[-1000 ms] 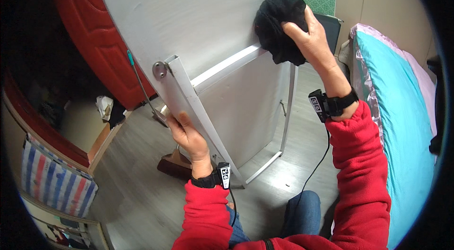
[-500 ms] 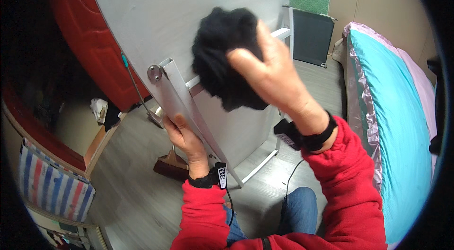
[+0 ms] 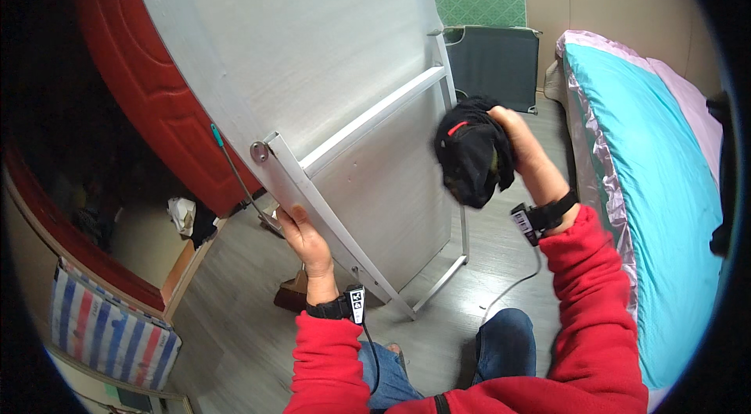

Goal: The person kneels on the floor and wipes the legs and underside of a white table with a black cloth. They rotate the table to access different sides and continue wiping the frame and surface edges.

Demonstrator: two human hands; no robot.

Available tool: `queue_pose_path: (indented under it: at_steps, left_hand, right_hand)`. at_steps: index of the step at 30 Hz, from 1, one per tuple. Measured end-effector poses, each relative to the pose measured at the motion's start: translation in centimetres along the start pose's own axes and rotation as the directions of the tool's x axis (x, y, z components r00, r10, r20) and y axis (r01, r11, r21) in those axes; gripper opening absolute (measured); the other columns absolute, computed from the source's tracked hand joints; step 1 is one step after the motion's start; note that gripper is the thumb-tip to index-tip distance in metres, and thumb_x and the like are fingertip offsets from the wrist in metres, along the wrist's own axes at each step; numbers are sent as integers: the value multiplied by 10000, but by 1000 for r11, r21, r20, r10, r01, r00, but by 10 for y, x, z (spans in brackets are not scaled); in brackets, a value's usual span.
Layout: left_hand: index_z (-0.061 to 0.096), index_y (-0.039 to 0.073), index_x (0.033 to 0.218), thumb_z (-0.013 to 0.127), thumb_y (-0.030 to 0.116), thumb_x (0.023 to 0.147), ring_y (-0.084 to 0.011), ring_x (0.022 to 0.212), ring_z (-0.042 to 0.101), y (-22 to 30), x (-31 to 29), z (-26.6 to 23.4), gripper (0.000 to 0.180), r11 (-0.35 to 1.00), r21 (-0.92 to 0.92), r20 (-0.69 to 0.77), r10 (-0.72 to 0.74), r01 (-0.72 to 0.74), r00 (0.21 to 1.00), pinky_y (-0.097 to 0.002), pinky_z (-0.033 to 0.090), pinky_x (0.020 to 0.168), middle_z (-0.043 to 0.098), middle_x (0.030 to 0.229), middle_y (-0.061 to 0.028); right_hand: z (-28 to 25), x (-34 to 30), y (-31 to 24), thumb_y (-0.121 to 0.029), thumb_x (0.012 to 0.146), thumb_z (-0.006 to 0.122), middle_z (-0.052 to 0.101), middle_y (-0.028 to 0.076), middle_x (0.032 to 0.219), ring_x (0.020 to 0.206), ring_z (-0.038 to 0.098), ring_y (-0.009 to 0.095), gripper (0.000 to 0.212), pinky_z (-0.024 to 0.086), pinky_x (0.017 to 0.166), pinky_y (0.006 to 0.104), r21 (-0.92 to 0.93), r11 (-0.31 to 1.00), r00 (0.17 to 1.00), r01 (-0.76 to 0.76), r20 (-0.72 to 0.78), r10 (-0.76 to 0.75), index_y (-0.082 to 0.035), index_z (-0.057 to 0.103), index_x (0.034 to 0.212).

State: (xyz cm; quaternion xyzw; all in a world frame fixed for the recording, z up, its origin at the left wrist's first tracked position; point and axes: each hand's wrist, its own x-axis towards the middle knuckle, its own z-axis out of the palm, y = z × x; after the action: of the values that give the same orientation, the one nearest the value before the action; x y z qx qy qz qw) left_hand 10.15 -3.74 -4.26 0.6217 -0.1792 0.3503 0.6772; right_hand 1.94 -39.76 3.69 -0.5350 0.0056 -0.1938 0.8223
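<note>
One cloth (image 3: 473, 156) fills right hand (image 3: 528, 149); left hand (image 3: 309, 246) holds panel (image 3: 289, 46).

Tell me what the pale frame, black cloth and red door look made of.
Pale frame: likely satin metal, given its hollow tube end. Black cloth: matte fabric, judging by soft folds. Red door: maybe painted wood or metal; smooth sheen, moulded panels.

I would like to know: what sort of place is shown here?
Probably a bedroom in a home: there is frilled turquoise bedding, a red door and a broom.
</note>
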Motion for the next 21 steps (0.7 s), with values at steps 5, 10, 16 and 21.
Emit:
queue_pose_path:
  at_steps: [5, 10, 16, 21]
  left_hand:
    - [472, -3, 1266, 459, 410, 1057, -172, 1057, 497, 1, -1, 2, 463, 1000, -11, -17, 9, -10, 1000, -316, 400, 952, 554, 1170, -74]
    - [424, 12, 1381, 461, 453, 1046, -174, 1156, 465, 0, -2, -1, 554, 999, -34, 31, 0, 1, 1000, -330, 363, 1025, 514, 1269, -75]
    - [447, 4, 1346, 482, 490, 1029, -181, 1133, 473, 8, -7, 3, 582, 986, -158, 6, -46, 46, 999, -331, 368, 1009, 517, 1259, -91]
    - [480, -6, 1282, 485, 463, 1033, -179, 1086, 485, 14, -11, 11, 531, 992, -126, -79, -40, 30, 996, -328, 385, 972, 532, 1208, -96]
  right_hand:
    - [-39, 39, -53, -195, 824, 667, 641, 73, 962, 860, 615, 161, 307, 504, 803, 315, -420, 831, 878, 365, -140, -457, 4, 593, 1045]
    - [11, 87, -115, -256, 788, 715, 643, 220, 1097, 1033, 642, 336, 526, 494, 928, 389, -843, 161, 499, 514, 141, -855, 7, 536, 1206]
    - [65, 106, -109, -294, 757, 763, 626, 190, 1152, 1122, 601, 342, 545, 471, 974, 416, -893, 100, 709, 438, 275, -650, -47, 555, 1195]
    - [73, 110, -106, -308, 772, 752, 619, 201, 1169, 1114, 600, 379, 555, 486, 964, 439, -954, -82, 643, 290, 258, -721, -37, 534, 1203]
